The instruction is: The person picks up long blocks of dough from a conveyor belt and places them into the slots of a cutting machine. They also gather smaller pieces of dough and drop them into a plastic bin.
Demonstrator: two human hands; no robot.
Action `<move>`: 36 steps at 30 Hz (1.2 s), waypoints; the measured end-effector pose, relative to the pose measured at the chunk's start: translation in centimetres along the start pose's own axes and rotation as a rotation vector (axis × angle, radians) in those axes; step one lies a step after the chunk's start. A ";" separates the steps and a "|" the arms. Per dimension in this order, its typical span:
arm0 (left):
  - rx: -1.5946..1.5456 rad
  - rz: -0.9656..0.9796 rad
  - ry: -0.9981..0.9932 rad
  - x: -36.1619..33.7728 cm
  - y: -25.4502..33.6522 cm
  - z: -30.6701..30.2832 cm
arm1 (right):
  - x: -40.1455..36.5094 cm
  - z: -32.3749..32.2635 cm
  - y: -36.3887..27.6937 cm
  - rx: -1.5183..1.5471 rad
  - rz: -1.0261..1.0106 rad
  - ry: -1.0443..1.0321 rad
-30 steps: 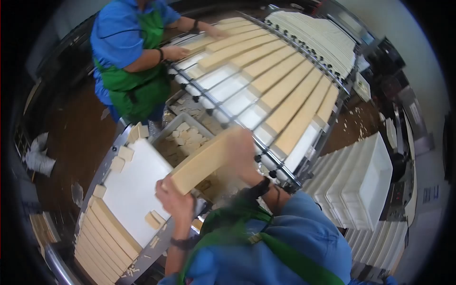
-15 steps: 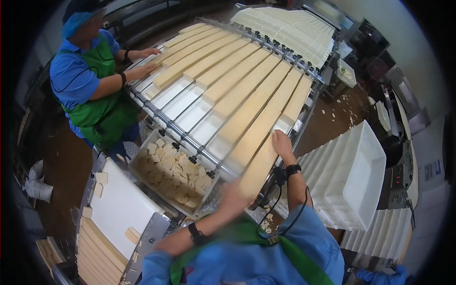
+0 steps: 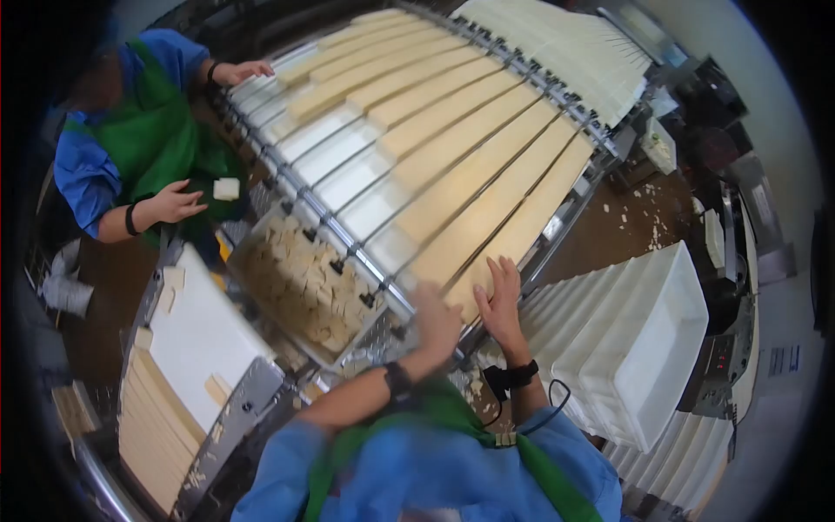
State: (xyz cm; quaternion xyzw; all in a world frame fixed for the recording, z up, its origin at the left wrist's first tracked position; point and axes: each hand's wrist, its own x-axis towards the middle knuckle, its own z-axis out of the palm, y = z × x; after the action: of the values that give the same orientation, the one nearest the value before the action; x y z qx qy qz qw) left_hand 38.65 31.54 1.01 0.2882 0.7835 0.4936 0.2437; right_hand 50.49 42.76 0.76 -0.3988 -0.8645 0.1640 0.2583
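Long pale yellow slabs (image 3: 474, 187) lie side by side in the lanes of a white conveyor table (image 3: 344, 187), with thin rods between the lanes. My right hand (image 3: 500, 304) is open, fingers spread, against the near end of the rightmost slab (image 3: 537, 228). At the near ends of the slabs, just inside the table's front bar, is my left hand (image 3: 437, 324). Motion smears its fingers. Both wrists carry black bands.
A co-worker (image 3: 156, 130) stands at the left, a small pale piece (image 3: 226, 189) beside one hand. Below the table's front bar sits a bin (image 3: 335, 352) of offcuts. A second conveyor (image 3: 204, 304) holds slabs at lower left. Stacked white trays (image 3: 652, 348) stand at the right.
The slab pieces in the rightmost lane now line up end to end, without the earlier step. My left hand moved up and forward. The co-worker's near hand left the slabs and swung toward the bin.
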 end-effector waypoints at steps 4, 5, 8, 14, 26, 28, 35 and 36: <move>-0.034 -0.009 0.003 0.0 -0.2 -0.4 | -2.2 -0.5 -0.2 -0.012 -0.053 -0.204; -0.063 0.005 -0.013 0.1 -0.3 -0.5 | -2.1 -0.7 -0.1 -0.074 -0.049 -0.213; -0.096 -0.045 -0.076 0.3 0.2 -1.9 | -1.6 -1.5 -1.0 -0.112 -0.045 -0.245; -0.072 -0.085 -0.234 0.7 -1.1 -7.8 | -1.4 0.3 -5.2 -0.179 -0.096 -0.238; 0.078 -0.108 0.393 0.4 -17.3 -29.3 | -0.8 2.2 -6.4 -0.590 -0.003 -0.358; 0.245 -0.055 0.435 -2.0 -18.7 -32.4 | 0.3 1.9 -8.6 -0.720 0.112 -0.441; 0.227 0.042 1.039 -13.0 -24.0 -41.9 | 5.0 10.9 -27.1 -0.197 -0.567 -0.200; 0.270 -0.084 1.193 -14.5 -25.5 -43.2 | 4.5 12.4 -32.9 0.023 -0.691 -0.351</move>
State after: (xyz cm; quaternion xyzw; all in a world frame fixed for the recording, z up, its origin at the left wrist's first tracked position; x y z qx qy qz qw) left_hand 14.87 -14.71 -3.85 -0.0408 0.8512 0.4562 -0.2564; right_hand 20.96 24.61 8.18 -0.0470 -0.9771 0.1427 0.1509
